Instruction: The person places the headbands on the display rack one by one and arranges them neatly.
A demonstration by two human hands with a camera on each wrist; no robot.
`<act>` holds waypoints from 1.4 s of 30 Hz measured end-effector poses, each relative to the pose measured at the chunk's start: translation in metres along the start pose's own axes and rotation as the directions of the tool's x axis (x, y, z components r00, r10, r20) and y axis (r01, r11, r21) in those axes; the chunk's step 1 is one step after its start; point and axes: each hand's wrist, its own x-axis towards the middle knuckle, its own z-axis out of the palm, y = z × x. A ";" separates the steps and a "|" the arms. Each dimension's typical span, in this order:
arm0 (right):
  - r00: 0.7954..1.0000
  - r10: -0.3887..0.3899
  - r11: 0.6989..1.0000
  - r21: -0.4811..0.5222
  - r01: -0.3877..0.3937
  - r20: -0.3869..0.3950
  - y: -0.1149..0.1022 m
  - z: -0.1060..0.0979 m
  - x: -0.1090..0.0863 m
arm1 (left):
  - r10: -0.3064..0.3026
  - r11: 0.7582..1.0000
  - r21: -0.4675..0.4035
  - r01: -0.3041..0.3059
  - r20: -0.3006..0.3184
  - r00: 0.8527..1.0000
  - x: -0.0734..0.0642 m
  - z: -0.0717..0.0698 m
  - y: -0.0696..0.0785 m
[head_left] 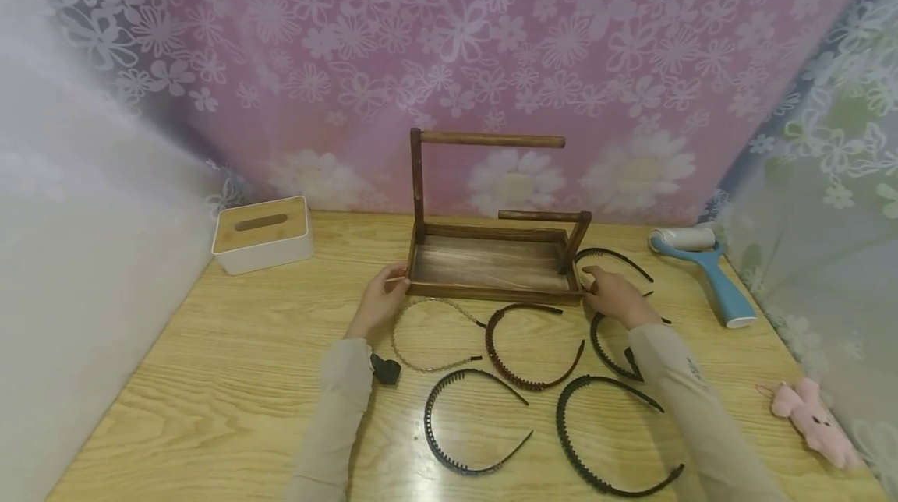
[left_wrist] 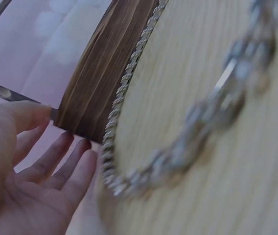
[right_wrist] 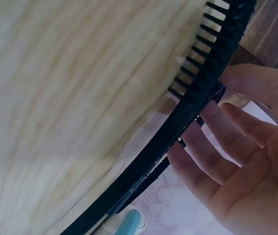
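A dark brown wooden display rack (head_left: 494, 295), a shallow tray with two post-and-bar hangers, stands near the back of the table. My left hand (head_left: 379, 299) holds its left end; in the left wrist view the thumb lies at the corner and the fingertips meet the lower edge. At the opposite end my right hand (head_left: 616, 295) holds the front right corner, its thumb against the wood. A thin, beaded headband (head_left: 394, 334) lies beside the left hand. Black toothed headbands (right_wrist: 197, 93) lie close to the right hand's fingers. The rack's tray holds nothing.
In front of the rack lie a brown headband (head_left: 491, 342), a dark toothed headband (head_left: 429, 416) and a black one (head_left: 563, 424). A tissue box (head_left: 263, 241) stands left. At right are a blue lint roller (head_left: 726, 288) and a pink plush toy (head_left: 814, 420).
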 end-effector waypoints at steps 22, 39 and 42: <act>0.979 -0.037 0.999 0.032 0.044 -0.199 0.004 -0.023 -0.010 | -0.057 0.986 -0.161 0.031 -0.157 0.986 0.000 0.016 -0.019; 0.907 0.185 0.928 0.370 -0.035 -0.379 -0.008 -0.046 -0.035 | -0.050 0.988 -0.154 0.025 -0.161 0.986 0.000 0.017 -0.026; 0.874 0.253 0.894 0.445 -0.048 -0.414 -0.010 -0.047 -0.037 | -0.049 0.984 -0.175 0.021 -0.159 0.986 0.000 0.018 -0.025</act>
